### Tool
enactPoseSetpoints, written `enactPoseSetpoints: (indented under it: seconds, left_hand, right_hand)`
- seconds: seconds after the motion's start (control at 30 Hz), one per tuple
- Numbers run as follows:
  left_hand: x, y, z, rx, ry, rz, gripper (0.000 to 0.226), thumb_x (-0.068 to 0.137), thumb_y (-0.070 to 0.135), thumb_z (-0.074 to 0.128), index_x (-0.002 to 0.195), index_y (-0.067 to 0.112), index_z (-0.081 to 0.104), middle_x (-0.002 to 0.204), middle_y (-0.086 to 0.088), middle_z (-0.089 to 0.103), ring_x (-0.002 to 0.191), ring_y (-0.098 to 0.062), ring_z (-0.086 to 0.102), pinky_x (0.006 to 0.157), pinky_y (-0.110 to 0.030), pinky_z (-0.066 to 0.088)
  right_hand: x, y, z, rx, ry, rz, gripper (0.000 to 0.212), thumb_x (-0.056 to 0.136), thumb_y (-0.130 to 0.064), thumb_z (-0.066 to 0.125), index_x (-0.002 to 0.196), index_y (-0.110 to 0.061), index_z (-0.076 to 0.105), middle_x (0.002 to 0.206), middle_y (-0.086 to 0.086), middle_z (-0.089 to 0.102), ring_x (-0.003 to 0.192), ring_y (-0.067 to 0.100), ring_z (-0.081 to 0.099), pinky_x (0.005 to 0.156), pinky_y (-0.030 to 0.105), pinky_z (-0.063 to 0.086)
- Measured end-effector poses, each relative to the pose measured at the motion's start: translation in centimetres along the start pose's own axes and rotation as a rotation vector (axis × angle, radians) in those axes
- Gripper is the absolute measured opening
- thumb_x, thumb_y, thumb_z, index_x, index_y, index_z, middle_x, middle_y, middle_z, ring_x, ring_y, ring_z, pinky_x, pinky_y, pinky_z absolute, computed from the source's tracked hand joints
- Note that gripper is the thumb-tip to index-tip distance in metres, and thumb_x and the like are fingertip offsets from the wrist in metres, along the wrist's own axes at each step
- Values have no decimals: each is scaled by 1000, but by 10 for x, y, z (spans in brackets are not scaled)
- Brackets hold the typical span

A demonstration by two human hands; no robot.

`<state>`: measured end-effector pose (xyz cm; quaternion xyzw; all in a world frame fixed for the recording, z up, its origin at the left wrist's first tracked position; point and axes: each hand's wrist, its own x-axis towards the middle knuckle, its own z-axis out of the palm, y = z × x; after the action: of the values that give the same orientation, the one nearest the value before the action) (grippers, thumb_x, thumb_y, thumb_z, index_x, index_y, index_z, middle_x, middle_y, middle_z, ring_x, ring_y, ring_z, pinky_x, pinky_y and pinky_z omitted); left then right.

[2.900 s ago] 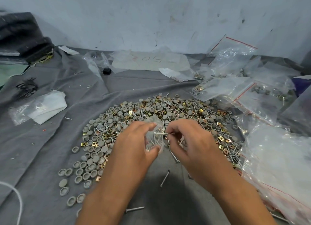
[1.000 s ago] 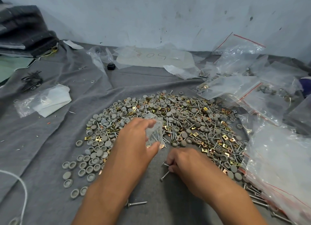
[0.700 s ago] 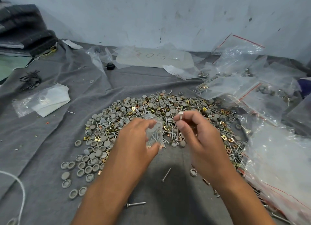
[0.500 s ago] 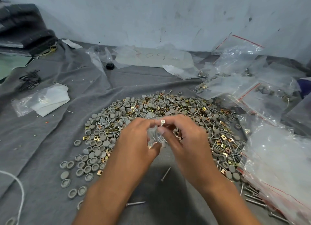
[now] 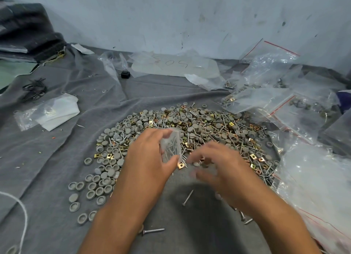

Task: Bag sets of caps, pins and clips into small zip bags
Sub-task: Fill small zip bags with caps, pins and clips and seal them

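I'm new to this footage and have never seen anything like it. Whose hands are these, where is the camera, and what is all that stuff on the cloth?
There is no machine here: a person works with bare hands, filmed by a camera worn on the head, looking down. The left hand pinches a small clear zip bag with pins already inside. The right hand is blurred by motion over the pile of grey caps, metal pins and brass-coloured clips, so I cannot tell whether it holds anything. All lies on a grey cloth. Filled bags sit to the right.
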<state>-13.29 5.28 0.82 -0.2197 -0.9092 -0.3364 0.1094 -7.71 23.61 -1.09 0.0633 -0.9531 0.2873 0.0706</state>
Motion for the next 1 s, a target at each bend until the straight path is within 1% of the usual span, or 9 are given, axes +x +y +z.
enactPoseSetpoints:
  seconds: [0.07,0.13,0.2,0.3,0.47,0.6,0.73,0.9,1.0]
  left_hand:
    - [1,0,-3,8,18,-10,53,76,25,83,125,21,65,95,16,52,85,-2,50,78,-5,31]
    - [0,-1,-5,5,30,-23,53,77,28,82,127,25,63,96,19,51,83,1,50,79,2,31]
    - [0,-1,-7,-10,58,-34,53,77,28,82,126,26,64,100,22,52,81,7,50,80,6,29]
    - [2,-2,-11,-32,82,-54,52,75,25,83,124,24,65,86,23,49,79,10,50,79,3,31]
    - [1,-2,-11,-35,76,-52,52,75,24,83,124,23,66,83,25,47,76,8,51,79,2,31]
    - [2,-4,-12,-52,88,-55,52,74,22,83,123,24,66,83,23,49,81,9,52,77,1,33]
    - [2,-5,-14,-62,96,-59,53,74,20,83,124,23,66,87,22,52,79,4,54,77,0,34]
    - [3,-5,-13,-53,99,-65,53,75,19,83,125,22,66,90,17,56,77,2,54,77,0,33]
    - [3,-6,-13,-56,102,-61,53,75,19,84,125,21,66,93,15,57,78,1,55,78,0,33]
  right_hand:
    - [-4,7,4,-81,-323,69,22,86,-37,77,107,-40,69,108,-22,49,102,-4,47,94,25,45]
    - [-5,9,9,-135,-415,87,15,88,-35,75,103,-38,71,109,-15,49,106,4,47,97,32,45]
    - [-3,8,11,-129,-362,87,3,93,-33,70,95,-36,68,107,-13,50,105,7,47,96,35,45]
    - [1,8,10,-45,-280,111,9,97,-32,65,90,-33,59,101,-16,53,98,4,49,92,35,46]
    - [0,2,27,-96,-328,107,12,94,-36,68,89,-36,57,98,-16,51,96,7,51,90,34,46]
    - [3,3,36,-44,-262,178,6,98,-31,60,101,-33,55,101,-15,59,97,10,57,90,37,48]
    - [11,0,44,-29,-175,269,15,107,-34,40,110,-34,55,110,-8,48,101,14,46,84,34,38]
    - [16,-24,58,-54,-2,286,8,102,-35,53,101,-27,52,106,-6,57,102,18,50,84,37,45]
    - [20,-37,65,-135,65,301,9,102,-30,51,104,-21,51,107,-2,60,102,21,52,74,32,38]
